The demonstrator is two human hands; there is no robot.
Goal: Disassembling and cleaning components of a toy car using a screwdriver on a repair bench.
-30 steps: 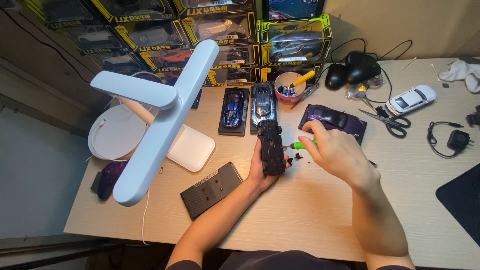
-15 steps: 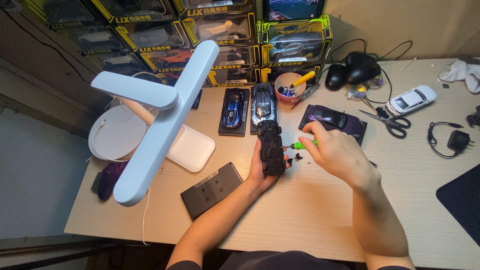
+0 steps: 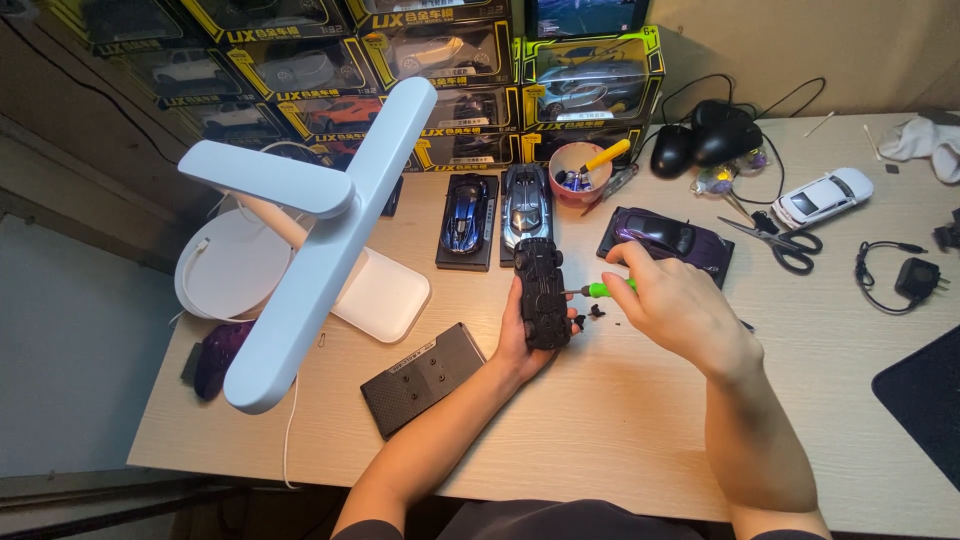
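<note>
Left hand (image 3: 525,340): nearest to me, my grip is wrapped from below around the upturned black toy car (image 3: 541,293), fingers closed on its sides, underside facing up, held just above the worktop (image 3: 620,430).
Right hand (image 3: 680,310): my grip is pinched shut on the green-handled screwdriver (image 3: 605,290), its tip touching the car's right edge about mid-body.
Doing it well: I judge this to be screw work on the chassis. I would keep the driver square to the screw head, press lightly before turning, and hold the car steady with the left grip so the tip does not skid.
Loose bits: small dark parts (image 3: 592,313) lie on the worktop just beside the car, two or three, too small to count surely; best kept together.
Black plate (image 3: 425,378): one, flat, left of my forearm.
Lamp (image 3: 310,230): one, white, on a white base, left.
Purple object (image 3: 220,355): one, at the left edge, partly hidden.
Display cars on bases: three, a blue one (image 3: 467,215), a silver one (image 3: 526,200), a purple one (image 3: 665,238).
White car (image 3: 822,195): one, loose, far right.
Scissors (image 3: 775,243): one pair.
Pink cup (image 3: 580,170): one, with tools in it.
Computer mice (image 3: 705,140): two, black.
Charger with cable (image 3: 905,275): one.
Boxed model cars (image 3: 590,80): stacked along the back wall, at least eight in view.
</note>
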